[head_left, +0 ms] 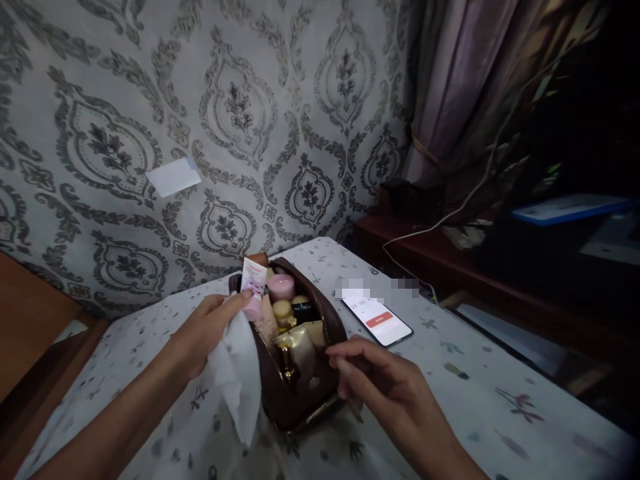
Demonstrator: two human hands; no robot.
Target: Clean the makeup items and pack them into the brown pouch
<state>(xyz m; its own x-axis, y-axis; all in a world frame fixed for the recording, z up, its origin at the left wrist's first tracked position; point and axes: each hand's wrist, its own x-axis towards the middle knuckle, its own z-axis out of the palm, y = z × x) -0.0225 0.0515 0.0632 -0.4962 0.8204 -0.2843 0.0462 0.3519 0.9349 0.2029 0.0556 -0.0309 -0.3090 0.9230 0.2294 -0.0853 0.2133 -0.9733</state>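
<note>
A brown cosmetic bag (327, 310) lies unzipped on the table, packed with toiletries. Inside show a pink-lidded jar (281, 287), small yellowish-lidded containers (283, 312), a black item (302, 308) and a shiny gold pouch (300, 347). Above the bag's left edge, my left hand (213, 327) is closed round a pink and white squeeze tube (254, 280), and a white tissue (237, 373) hangs from the same hand. My right hand (383, 380) has its fingers pinched at the bag's right rim; the exact contact is partly hidden.
To the right of the bag lies a phone (383, 320) with a lit screen. A white cable (450, 217) runs down to the table (450, 407) from the dark shelf area. The patterned wall (240, 113) stands behind, with wooden furniture (35, 320) at left.
</note>
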